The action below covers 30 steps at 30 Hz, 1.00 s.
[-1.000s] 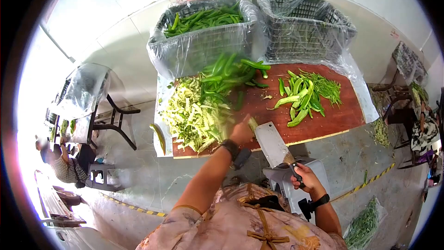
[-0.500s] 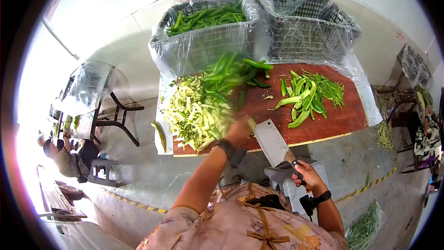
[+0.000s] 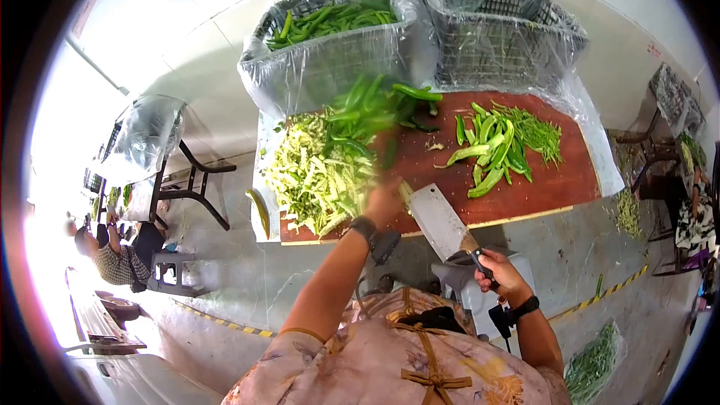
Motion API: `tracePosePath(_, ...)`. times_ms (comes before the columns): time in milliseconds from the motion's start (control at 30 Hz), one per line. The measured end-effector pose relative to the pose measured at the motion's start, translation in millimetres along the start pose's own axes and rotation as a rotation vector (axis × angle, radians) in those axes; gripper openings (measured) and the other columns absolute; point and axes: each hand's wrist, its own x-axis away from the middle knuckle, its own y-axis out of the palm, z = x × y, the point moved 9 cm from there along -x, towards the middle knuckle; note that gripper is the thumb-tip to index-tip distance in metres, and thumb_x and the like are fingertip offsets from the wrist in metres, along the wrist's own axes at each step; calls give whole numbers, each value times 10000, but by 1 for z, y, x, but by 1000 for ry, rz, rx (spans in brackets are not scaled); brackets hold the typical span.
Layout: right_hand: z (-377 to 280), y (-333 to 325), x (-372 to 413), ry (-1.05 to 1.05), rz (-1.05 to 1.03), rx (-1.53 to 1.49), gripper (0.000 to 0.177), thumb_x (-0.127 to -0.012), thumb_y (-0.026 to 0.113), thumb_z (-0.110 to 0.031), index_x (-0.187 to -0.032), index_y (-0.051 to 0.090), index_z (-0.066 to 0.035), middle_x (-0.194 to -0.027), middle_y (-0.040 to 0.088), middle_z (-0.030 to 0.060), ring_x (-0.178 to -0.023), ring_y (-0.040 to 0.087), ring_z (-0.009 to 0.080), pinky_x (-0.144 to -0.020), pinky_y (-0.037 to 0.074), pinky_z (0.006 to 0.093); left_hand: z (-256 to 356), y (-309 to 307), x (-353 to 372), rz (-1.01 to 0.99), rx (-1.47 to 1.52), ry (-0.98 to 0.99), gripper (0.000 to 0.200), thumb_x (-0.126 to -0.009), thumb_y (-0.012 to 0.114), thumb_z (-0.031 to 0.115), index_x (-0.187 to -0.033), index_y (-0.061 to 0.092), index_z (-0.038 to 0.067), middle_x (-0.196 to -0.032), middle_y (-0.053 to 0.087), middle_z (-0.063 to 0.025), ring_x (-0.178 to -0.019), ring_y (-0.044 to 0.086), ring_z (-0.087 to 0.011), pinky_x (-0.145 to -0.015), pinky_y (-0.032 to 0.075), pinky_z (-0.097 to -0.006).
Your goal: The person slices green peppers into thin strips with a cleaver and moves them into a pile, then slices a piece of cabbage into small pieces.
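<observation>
My right hand (image 3: 501, 271) is wrapped round the black handle of a cleaver (image 3: 441, 219). Its broad blade lies flat-side up over the board's front edge, tip toward my left hand. My left hand (image 3: 384, 206) is smeared by motion at the front of the red-brown board (image 3: 420, 157), with its fingers hard to make out. Beside it, by the blade's corner, is a pale green pepper piece (image 3: 406, 192). Left of that hand spreads a heap of cut pale green strips (image 3: 311, 180). Whole green peppers (image 3: 360, 116), partly blurred, lie behind it. Split peppers (image 3: 491, 150) rest on the right.
Behind the board stand a plastic-lined crate of green peppers (image 3: 330, 24) and another lined crate (image 3: 506, 52). A grey stool (image 3: 472, 285) is below the front edge. A bag of greens (image 3: 595, 364) lies on the floor. A person (image 3: 116, 259) sits far left.
My left hand has shifted slightly away from me, toward the whole peppers, and is more blurred. The right hand and cleaver keep nearly the same pose, and the view has tilted a little.
</observation>
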Motion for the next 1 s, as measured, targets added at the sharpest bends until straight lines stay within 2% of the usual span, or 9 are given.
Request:
tracePosePath(67, -3, 1, 0, -7, 6, 31, 158, -971, 502, -232, -1071, 468, -113, -654, 512, 60, -467, 436, 119, -444, 382, 271, 5, 1, 1, -19, -125, 21, 469, -815, 569, 100, -1279, 579, 163, -866, 665, -168, -755, 654, -271, -683, 525, -367)
tracePosePath(167, -16, 9, -1, -105, 88, 267, 275, -968, 503, -218, -1211, 477, -92, -650, 508, 39, -479, 449, 105, -441, 389, 262, 14, -9, 8, 18, 118, -53, 450, -781, 607, 101, -1229, 603, 132, -985, 667, -190, -873, 665, -316, -765, 525, -373)
tracePosePath(233, -20, 7, -10, -177, 162, 413, 386, -963, 509, -211, -1332, 456, -108, -658, 503, 20, -497, 464, 82, -431, 387, 232, 22, -14, 12, 9, 107, -93, 450, -779, 604, 104, -1228, 605, 134, -992, 670, -187, -885, 665, -309, -774, 522, -371)
tracePosePath(367, -16, 5, -17, -96, 128, 263, 308, -966, 505, -216, -1257, 497, -116, -656, 503, 30, -488, 457, 99, -432, 382, 248, 12, -12, 7, 9, 64, -97, 474, -776, 599, 111, -1249, 595, 145, -1011, 672, -187, -899, 665, -289, -788, 519, -370)
tracePosePath(433, -7, 10, -22, -5, -4, 7, 222, -970, 498, -224, -1165, 516, -121, -649, 501, 43, -474, 442, 118, -434, 372, 263, 9, -10, 6, 5, 39, -62, 474, -796, 567, 114, -1267, 585, 164, -964, 674, -193, -863, 664, -308, -770, 520, -384)
tracePosePath(533, -6, 11, -26, -1, 12, 1, 167, -972, 492, -230, -1103, 512, -127, -643, 499, 54, -464, 429, 131, -437, 363, 273, 1, -5, 3, -7, 1, -47, 481, -816, 541, 124, -1291, 571, 188, -906, 679, -196, -817, 664, -320, -750, 520, -395)
tracePosePath(767, -6, 14, -30, 2, -16, -4, 177, -985, 477, -248, -1117, 466, -130, -633, 495, 58, -463, 425, 121, -444, 374, 289, -4, -1, 5, -79, 135, -119, 504, -809, 575, 150, -1312, 555, 185, -884, 681, -184, -779, 669, -289, -737, 522, -382)
tracePosePath(867, -11, 14, -32, -27, 97, 80, 181, -974, 501, -240, -1126, 500, -142, -640, 491, 54, -451, 413, 130, -430, 357, 277, 1, -3, 9, -93, 229, -166, 504, -806, 580, 143, -1309, 557, 176, -884, 680, -186, -776, 670, -285, -732, 523, -374)
tracePosePath(1000, -3, 16, -36, 48, -37, -158, 185, -969, 517, -239, -1128, 496, -147, -645, 481, 53, -452, 403, 130, -426, 357, 274, -11, 1, 1, -39, 209, -91, 492, -808, 582, 133, -1298, 565, 170, -886, 680, -190, -774, 675, -279, -719, 526, -372)
